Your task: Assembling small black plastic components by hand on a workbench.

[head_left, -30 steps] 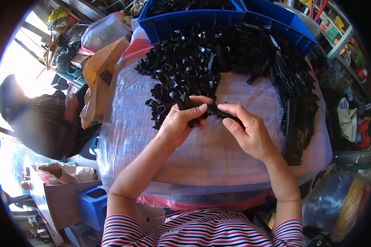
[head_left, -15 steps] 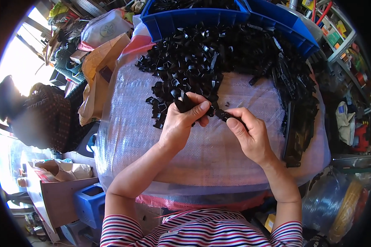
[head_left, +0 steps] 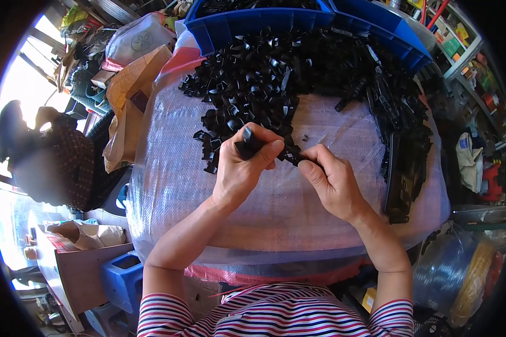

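My left hand (head_left: 243,160) is closed around black plastic parts (head_left: 249,147), one of which pokes up past the thumb. Thumb and fingers of my right hand (head_left: 333,178) pinch the far end of a small black plastic part (head_left: 289,154) that spans the gap between both hands. Its exact shape is partly hidden by my fingers. Just beyond my hands spreads a heap of small black plastic parts (head_left: 247,78). Longer black strips (head_left: 385,95) lie to the right, above a glossy black rectangular piece (head_left: 398,180).
A woven plastic sheet (head_left: 208,224) covers the work surface. Blue bins (head_left: 258,25) with black parts stand at the far edge. Brown paper (head_left: 126,95) leans at the left, near another person in dark checked clothing (head_left: 67,163). A blue stool (head_left: 121,278) is lower left.
The whole scene has shifted slightly up and left in view. My hands keep hold of the black parts, with the piece between them a little more exposed.
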A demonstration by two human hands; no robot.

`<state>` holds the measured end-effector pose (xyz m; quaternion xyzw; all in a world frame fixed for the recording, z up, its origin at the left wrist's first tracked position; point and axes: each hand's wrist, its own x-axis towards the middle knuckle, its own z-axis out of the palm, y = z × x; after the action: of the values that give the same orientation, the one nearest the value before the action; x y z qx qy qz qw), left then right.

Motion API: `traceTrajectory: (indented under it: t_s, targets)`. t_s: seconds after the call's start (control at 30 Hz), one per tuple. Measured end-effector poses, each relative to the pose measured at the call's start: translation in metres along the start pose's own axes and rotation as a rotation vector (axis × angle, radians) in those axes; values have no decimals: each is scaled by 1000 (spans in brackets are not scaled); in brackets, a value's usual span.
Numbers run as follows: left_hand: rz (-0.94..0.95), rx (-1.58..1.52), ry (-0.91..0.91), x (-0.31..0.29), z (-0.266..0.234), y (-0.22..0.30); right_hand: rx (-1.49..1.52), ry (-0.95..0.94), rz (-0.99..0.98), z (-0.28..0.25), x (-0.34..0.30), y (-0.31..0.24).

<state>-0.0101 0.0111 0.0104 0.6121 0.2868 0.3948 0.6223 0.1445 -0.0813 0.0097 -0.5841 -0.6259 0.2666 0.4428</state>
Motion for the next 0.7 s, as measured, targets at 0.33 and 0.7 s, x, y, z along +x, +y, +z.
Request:
traceTrajectory:
  t_s: [0.33,0.7]
  targets:
    - [50,30,-9,-3,1,0,-16,2,-12,0,1,-5]
    - [-31,-209,20,-5,12,-3,249,142,55,26,23,-8]
